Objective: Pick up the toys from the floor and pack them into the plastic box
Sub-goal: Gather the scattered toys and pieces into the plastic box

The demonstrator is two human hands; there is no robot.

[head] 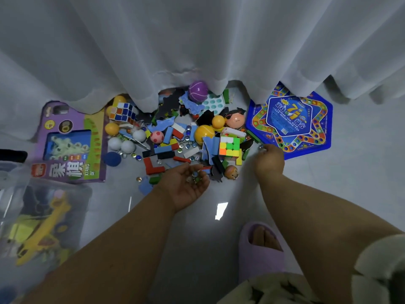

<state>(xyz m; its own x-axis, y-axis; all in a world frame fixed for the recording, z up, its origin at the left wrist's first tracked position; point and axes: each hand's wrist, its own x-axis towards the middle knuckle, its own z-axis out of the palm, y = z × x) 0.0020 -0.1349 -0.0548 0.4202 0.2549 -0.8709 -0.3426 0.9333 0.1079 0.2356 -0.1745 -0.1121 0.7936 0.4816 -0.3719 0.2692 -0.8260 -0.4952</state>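
Note:
A heap of toys (175, 137) lies on the pale floor below a white curtain: balls, blocks, puzzle pieces, glass marbles and two colour cubes (229, 146). My left hand (186, 183) is palm up at the heap's near edge, cupping several marbles (194, 177) in its curled fingers. My right hand (268, 160) reaches down beside the blue hexagonal game board (315, 119) and pinches a marble (261, 147) at its fingertips. The clear plastic box (39, 216) stands at the lower left with a yellow toy inside.
A purple chess set box (70, 141) lies flat left of the heap. The curtain (197, 51) hangs over the back of the toys. My foot in a lilac slipper (260, 249) is planted below the right hand. A purple ball (198, 90) sits at the curtain's hem.

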